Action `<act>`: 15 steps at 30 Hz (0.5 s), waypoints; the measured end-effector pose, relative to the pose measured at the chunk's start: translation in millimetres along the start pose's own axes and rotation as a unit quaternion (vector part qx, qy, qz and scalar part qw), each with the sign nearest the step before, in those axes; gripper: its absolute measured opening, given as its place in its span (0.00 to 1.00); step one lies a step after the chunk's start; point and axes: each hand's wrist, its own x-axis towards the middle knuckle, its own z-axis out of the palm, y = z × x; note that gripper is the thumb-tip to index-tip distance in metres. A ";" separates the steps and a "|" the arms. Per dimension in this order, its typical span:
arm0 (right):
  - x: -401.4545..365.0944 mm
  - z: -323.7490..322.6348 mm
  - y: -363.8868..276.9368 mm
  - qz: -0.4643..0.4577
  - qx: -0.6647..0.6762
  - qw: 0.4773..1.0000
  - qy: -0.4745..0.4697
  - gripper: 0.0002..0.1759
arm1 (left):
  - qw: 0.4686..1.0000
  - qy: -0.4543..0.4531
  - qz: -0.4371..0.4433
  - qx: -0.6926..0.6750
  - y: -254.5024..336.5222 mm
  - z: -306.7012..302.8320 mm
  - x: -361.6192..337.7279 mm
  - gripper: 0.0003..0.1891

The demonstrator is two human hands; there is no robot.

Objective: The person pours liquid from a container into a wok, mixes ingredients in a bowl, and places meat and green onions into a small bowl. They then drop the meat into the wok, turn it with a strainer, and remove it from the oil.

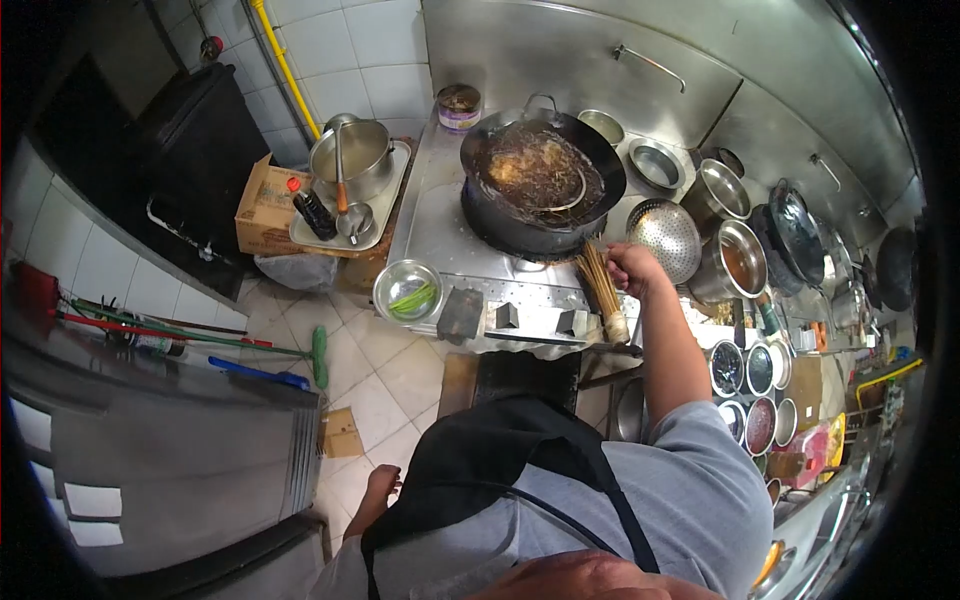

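Note:
My right hand (pixel 634 268) is at the front edge of the stove, its fingers closed around the bristle side of a bamboo wok brush (pixel 602 285). The brush's bound end (pixel 616 326) points down toward me. Just behind it, a large black wok (pixel 540 240) sits on the burner with dark brown, foamy liquid (pixel 530 170) inside. Partly sunk in that liquid is a curved, pale rim. My left hand (pixel 381 484) hangs low by my side, away from the stove, with loosely bent fingers and nothing visible in it.
Left of the wok are a steel bowl with green strips (pixel 412 298), a stockpot (pixel 362 165) and a red-capped bottle (pixel 314 214). To the right stand a perforated strainer (pixel 663 242), pots (pixel 735 262) and several seasoning bowls (pixel 760 420). A broom (pixel 319 355) lies near the floor.

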 end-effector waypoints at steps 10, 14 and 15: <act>8.5 18.9 29.5 -0.028 0.232 0.965 -0.116 0.10 | 0.981 0.056 -0.081 -0.167 17.0 -5.5 12.3 0.10; 3.1 31.9 35.3 -0.046 0.256 0.961 -0.096 0.11 | 0.983 0.033 -0.067 -0.168 2.2 -4.5 25.4 0.13; -1.1 37.6 33.4 -0.046 0.257 0.963 -0.067 0.10 | 0.983 0.032 -0.068 -0.167 -2.1 -3.5 25.5 0.13</act>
